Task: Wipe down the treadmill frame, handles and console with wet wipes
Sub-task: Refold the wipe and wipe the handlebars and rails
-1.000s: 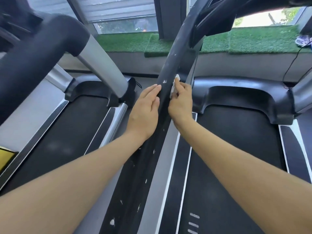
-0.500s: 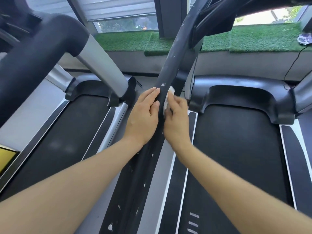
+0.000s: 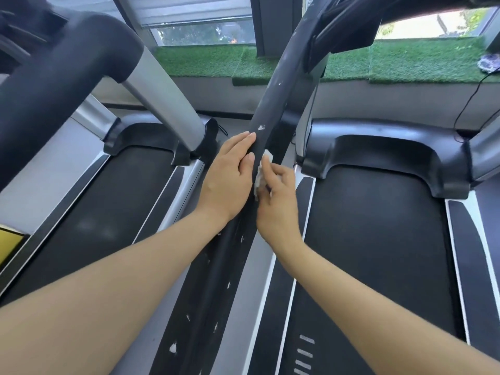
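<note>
Head view shows two treadmills side by side under a window, and the one on the right is the machine being cleaned. Its belt [image 3: 373,239] lies dark and bare, with the motor cover [image 3: 378,142] at the far end and a strip of green turf [image 3: 405,60] on the sill beyond. The neighbouring treadmill [image 3: 94,198] fills the left side, its thick handrail [image 3: 67,58] looming close to the camera.

Running up the middle is the black handle [image 3: 273,96] of the right machine, a long padded bar whose skin is chipped in many pale flecks [image 3: 261,127]. This is the part under work.

The left hand [image 3: 230,171] lies flat along the left flank of the bar, fingers straight and pressed together, steadying it. The right hand [image 3: 276,196] curls its fingers and thumb round a small white wet wipe [image 3: 261,174], bunched against the right flank of the bar, just beside the left fingertips.

To do this stroke well, I judge the wipe should be opened out a little so more of its face meets the padding, then drawn in long overlapping passes along the bar instead of short dabs. The left hand should brace opposite the pressure. Around the flecks a light touch seems wise, since the worn covering may flake further. The underside of the bar is hidden here and likely needs its own pass.
</note>
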Motion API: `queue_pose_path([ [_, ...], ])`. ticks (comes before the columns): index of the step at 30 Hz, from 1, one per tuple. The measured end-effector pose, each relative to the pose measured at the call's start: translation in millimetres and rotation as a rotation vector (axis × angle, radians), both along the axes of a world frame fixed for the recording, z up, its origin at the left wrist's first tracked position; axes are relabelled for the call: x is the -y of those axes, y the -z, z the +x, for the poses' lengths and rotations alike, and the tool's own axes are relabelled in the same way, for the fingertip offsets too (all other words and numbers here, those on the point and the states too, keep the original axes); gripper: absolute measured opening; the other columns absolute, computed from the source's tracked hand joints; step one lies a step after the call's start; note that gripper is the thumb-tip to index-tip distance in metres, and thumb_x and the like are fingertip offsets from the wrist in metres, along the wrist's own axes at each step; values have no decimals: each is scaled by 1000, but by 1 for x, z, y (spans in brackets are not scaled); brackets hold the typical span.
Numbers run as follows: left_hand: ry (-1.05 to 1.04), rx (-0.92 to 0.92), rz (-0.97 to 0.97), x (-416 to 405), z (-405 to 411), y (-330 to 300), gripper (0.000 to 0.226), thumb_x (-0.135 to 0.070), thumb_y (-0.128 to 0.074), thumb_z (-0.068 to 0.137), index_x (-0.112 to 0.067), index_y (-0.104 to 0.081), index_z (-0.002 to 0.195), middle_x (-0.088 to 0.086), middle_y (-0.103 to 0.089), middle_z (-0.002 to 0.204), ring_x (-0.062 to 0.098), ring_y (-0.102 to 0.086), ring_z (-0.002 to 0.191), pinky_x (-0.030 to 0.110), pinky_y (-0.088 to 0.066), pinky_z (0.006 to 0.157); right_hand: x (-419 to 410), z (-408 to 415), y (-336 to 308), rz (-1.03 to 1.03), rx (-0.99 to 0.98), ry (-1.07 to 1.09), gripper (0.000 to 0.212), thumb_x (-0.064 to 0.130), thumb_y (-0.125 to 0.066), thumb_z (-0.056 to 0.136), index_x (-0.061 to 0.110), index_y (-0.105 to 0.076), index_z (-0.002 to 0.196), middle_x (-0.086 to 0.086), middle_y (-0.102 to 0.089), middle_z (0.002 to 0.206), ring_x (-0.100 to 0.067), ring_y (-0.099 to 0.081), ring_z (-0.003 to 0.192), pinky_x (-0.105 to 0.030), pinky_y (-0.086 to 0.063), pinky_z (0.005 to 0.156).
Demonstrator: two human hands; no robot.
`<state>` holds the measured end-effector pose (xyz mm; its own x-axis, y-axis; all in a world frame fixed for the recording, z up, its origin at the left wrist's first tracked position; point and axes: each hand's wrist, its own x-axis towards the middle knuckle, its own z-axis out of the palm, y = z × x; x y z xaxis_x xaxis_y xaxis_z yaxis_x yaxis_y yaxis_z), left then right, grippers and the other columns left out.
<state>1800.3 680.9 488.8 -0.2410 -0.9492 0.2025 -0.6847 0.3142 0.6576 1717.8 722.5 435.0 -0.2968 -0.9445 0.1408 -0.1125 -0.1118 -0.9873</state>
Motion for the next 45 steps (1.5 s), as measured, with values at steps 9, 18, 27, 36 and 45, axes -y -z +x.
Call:
queue_pose_path([
  [9, -16, 34, 7, 0, -2, -1, 39, -15, -38, 101, -15, -45, 140, -7, -41, 144, 0, -35, 129, -9, -17, 91, 38, -16, -10, 85, -50, 57, 51, 5, -36, 100, 23, -31, 147, 9, -34, 111, -2, -44, 84, -6, -41, 73],
  [18, 20, 28, 85, -52, 33, 4, 41, -15, -33, 103, -18, -37, 144, -6, -33, 149, 1, -27, 136, 2, -16, 104, -49, 32, -5, 50, 37, 9, 35, 17, -37, 102, 20, -46, 136, 20, -41, 97, 6, -44, 74, -4, -39, 72],
  [27, -24, -25, 56, -59, 33, 7, 40, -17, -37, 102, -19, -41, 142, -12, -38, 144, -5, -31, 130, -5, -18, 98, -27, 25, 14, 42, -101, 57, 29, 17, -40, 102, 23, -49, 129, 14, -40, 105, 3, -43, 75, -9, -41, 72],
  [36, -32, 2, 22, -59, 33, 9, 41, -18, -39, 101, -19, -41, 142, -10, -39, 145, -3, -32, 131, -4, -18, 100, -53, 35, 25, 74, -104, 48, 37, -1, -42, 94, 5, -50, 130, 8, -38, 117, -1, -40, 97, 4, -28, 81],
  [45, -31, 13, 21, -59, 32, 9, 41, -18, -39, 101, -18, -41, 142, -10, -39, 145, -1, -33, 132, -3, -18, 99, -5, 15, 31, 187, -65, 62, 44, 5, -36, 100, 16, -37, 143, 7, -37, 112, -14, -51, 99, 4, -35, 72],
])
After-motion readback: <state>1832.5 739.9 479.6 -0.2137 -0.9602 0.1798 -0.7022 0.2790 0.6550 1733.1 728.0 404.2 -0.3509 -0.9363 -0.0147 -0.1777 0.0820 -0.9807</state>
